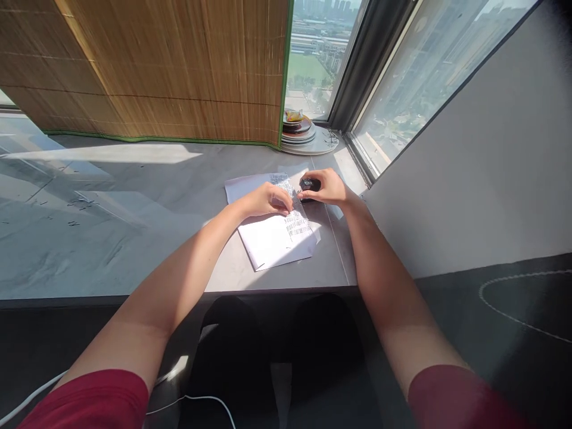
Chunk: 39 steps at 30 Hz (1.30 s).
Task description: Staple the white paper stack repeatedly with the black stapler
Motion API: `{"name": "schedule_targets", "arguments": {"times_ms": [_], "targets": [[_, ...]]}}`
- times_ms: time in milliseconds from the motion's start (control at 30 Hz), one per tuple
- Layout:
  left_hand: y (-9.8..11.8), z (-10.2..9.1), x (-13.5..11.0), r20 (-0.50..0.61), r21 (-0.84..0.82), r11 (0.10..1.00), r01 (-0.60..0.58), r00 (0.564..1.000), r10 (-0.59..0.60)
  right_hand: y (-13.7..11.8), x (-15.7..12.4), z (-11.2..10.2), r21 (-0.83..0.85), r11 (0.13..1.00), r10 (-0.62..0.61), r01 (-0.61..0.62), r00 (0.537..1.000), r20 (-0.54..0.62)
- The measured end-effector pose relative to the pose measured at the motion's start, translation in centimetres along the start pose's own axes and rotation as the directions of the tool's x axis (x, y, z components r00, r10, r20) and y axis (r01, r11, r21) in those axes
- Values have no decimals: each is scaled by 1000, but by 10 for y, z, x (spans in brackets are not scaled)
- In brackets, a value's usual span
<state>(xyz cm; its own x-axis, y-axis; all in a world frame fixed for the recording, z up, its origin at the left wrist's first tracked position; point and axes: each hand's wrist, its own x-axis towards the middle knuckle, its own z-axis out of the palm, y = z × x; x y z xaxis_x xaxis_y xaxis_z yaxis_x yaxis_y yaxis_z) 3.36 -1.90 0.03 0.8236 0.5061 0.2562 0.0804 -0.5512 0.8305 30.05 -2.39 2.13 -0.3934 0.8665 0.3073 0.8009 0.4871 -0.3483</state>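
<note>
A folded white paper packet [263,238] with dark print along its right side lies on the grey counter. My left hand [266,201] rests over its middle, fingers bent and tips drawn together at the printed strip; what they pinch, if anything, is too small to tell. At the packet's upper right, my right hand [328,187] has its thumb and fingers curled around a small black rounded object [309,185], whose kind I cannot make out. A thin clear-looking edge runs along the print between the two hands.
A stack of plates [308,140] stands in the window corner, beside a hanging bamboo blind [179,71]. Tiny dark slivers [74,224] lie scattered on the counter [111,244] at left. A grey wall [469,155] rises at right. White cables [205,398] hang below the counter edge.
</note>
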Motion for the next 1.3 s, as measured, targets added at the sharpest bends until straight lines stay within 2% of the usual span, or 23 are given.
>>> {"name": "schedule_targets", "arguments": {"times_ms": [133,200,233,267,300,367,433,467,533,633,700,833,967,1100,1200,1300], "targets": [[1,1,1,-67,-35,999,-12,998,10,5,1,-2,77,997,-21,14,996,86],[2,0,3,-181,-99,995,-17,984,-2,6,1,-3,50,999,3,-8,995,97],[3,-1,5,-274,-157,987,-24,962,-20,7,2,-2,25,999,23,-26,996,91],[4,-3,6,-383,-232,972,-42,922,-52,8,3,-1,-7,999,54,-54,996,71],[4,-6,7,-492,-320,945,-73,865,-100,9,4,1,-44,994,99,-97,994,36],[2,-14,8,-652,-493,853,-171,721,-233,11,7,4,-103,971,210,-217,975,-70],[-1,-24,6,-713,-611,739,-283,602,-359,10,9,8,-109,944,289,-311,940,-181],[-3,-29,4,-721,-647,685,-335,562,-406,8,10,9,-95,937,308,-335,925,-224],[-4,-37,0,-723,-681,600,-420,516,-459,-2,11,13,-50,938,317,-344,905,-283],[-3,-42,-3,-723,-691,526,-496,494,-484,-33,9,19,26,947,311,-320,894,-324],[-1,-42,-4,-719,-695,501,-515,491,-492,-61,8,26,67,950,311,-305,900,-305],[1,-42,-4,-704,-710,481,-514,491,-513,-114,9,46,85,946,324,-313,929,-178],[2,-44,-7,-698,-711,436,-551,479,-533,-144,6,65,115,923,374,-368,927,-33],[5,-46,-10,-677,-726,407,-555,472,-565,-147,-13,64,176,874,459,-452,888,2],[6,-46,-11,-677,-726,402,-558,477,-561,-132,-32,53,199,802,576,-563,818,-6],[6,-45,-10,-671,-735,413,-537,490,-557,-110,-47,44,211,740,661,-638,747,-61]]}}
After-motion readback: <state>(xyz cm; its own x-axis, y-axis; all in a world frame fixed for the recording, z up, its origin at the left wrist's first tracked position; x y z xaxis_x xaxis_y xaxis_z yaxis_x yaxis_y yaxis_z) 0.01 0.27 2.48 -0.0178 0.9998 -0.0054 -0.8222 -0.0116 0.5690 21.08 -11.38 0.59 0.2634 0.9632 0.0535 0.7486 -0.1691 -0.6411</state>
